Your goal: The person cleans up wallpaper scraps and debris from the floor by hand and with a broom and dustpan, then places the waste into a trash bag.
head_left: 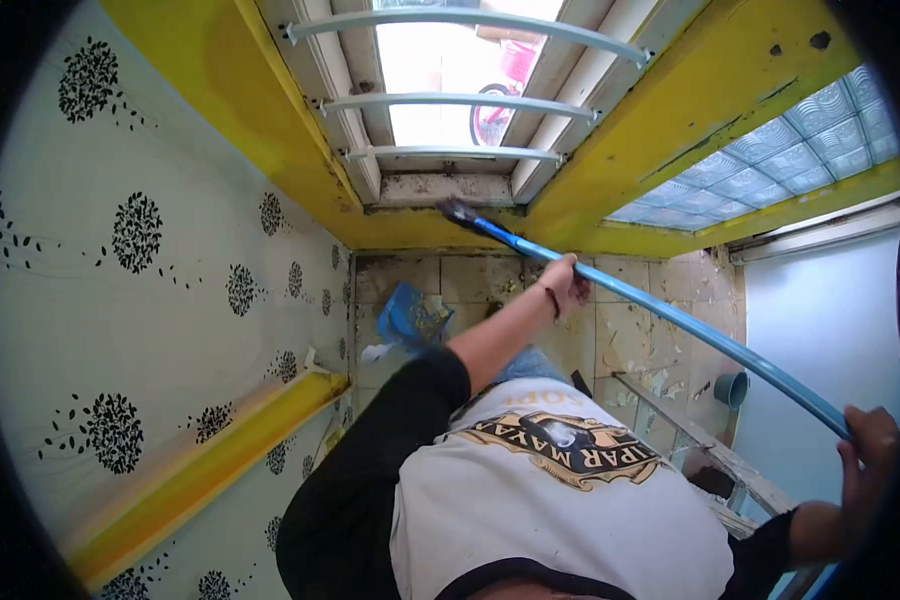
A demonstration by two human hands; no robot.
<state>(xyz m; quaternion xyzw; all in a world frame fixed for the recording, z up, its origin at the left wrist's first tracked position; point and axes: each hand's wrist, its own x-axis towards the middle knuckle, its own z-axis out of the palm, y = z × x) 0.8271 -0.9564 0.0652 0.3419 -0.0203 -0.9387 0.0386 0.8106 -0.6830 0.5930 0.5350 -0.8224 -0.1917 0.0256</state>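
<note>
My left hand (567, 283) and right hand (868, 450) both grip a long blue pole (670, 318) (slightly bowed), its dark bristled tip touching the far yellow frame (440, 228) below the window bars (460, 102).

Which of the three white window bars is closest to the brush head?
The lowest bar, just above the sill. The brush head on the blue pole sits right beneath it; the other two lie farther up.
</note>
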